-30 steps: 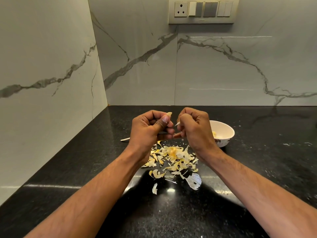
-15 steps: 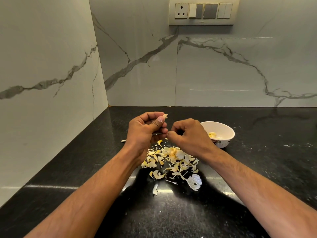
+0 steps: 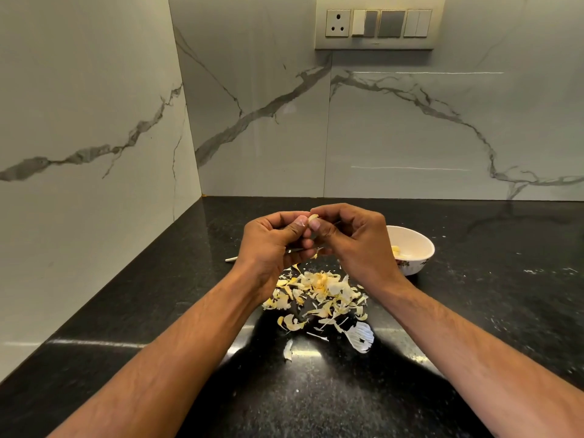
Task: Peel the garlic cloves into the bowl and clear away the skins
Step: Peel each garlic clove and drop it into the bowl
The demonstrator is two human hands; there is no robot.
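Head view, only one I've got: both my hands sit just above mid-frame, w/ a garlic clove [image 3: 313, 218] pinched between them. My left hand [image 3: 274, 245] has its grip curled round the clove's lower part, thumb up against it; there's also a thin dark, metal-looking thing [image 3: 302, 250] running out under those fingers, maybe a small knife, can't tell for sure. My right hand [image 3: 354, 245] has thumb and forefinger nipped tight on the pale tip of the clove, other fingers curled in. So I'd say the step in hand is stripping skin off this clove, mid-task. The bowl [image 3: 420, 257] is at centre-right, just beyond my right wrist, w/ a few pale peeled bits in it. The skins [image 3: 319, 292] lie in a loose heap below my hands, centre frame, some strays nearer the bottom, incl. one bigger white papery piece [image 3: 360, 338]. Next move, as I judge it: pull the skin free, let it fall on the heap, then reach right and drop the bare clove in the bowl; needs a firm hold w/ the left so the clove doesn't slip out. Clearing skins not yet begun. The table [image 3: 489, 327] is black speckled stone, glossy, w/ glare streaks. A small white stick [image 3: 230, 259] lies left of my left hand. Walls are grey-veined marble slabs meeting in a corner at upper left; a socket-and-switch plate [image 3: 376, 23] is top centre-right.
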